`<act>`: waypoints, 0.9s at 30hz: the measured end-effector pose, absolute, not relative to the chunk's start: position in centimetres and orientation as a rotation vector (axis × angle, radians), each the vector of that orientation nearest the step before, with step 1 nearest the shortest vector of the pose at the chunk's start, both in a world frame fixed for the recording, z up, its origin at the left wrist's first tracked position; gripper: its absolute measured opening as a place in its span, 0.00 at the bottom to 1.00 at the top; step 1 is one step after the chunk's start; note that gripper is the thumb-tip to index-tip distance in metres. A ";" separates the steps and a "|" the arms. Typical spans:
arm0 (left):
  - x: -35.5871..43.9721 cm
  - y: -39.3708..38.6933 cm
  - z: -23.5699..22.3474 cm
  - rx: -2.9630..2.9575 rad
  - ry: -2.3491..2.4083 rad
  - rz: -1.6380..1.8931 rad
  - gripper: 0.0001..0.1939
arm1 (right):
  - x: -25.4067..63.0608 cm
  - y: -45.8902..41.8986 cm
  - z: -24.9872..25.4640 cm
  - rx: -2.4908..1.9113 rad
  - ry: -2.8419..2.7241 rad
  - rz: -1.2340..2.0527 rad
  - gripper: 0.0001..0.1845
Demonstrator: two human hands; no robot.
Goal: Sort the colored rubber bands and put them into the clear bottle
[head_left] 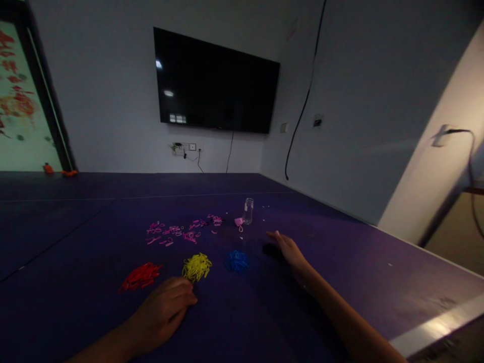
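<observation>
On a dark blue table (75,237) lie small heaps of rubber bands: red (140,276), yellow (196,266), blue (237,261), and a dark heap (270,250) that is hard to make out. Pink bands (181,232) are scattered farther back. My left hand (162,312) rests on the table with fingers curled, its fingertips touching the near edge of the yellow heap. My right hand (289,248) lies flat with fingers stretched out, beside the dark heap. A small clear bottle (248,210) stands behind, with a pink lump (239,222) beside it.
A black wall screen (215,83) hangs beyond the table's far edge. Cables and sockets (185,148) sit below it. A white line (434,330) marks the table's near right edge. Small orange objects (60,171) lie at the far left edge.
</observation>
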State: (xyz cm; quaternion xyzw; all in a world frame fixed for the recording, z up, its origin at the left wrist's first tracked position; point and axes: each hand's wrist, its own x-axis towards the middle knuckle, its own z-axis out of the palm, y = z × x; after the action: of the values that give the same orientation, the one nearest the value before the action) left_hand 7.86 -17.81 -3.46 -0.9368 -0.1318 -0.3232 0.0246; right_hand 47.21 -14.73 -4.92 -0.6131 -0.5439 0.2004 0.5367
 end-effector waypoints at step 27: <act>7.9 -18.1 -3.3 -2.907 -0.150 -0.804 0.17 | 45.7 -14.2 -5.6 -1.552 -1.055 0.247 0.41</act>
State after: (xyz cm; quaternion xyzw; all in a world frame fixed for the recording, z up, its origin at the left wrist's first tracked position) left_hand 7.91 -18.11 -3.26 -0.9608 -0.0496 -0.2658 0.0609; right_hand 45.67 -14.24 -5.61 -0.6653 -0.4524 0.1060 0.5844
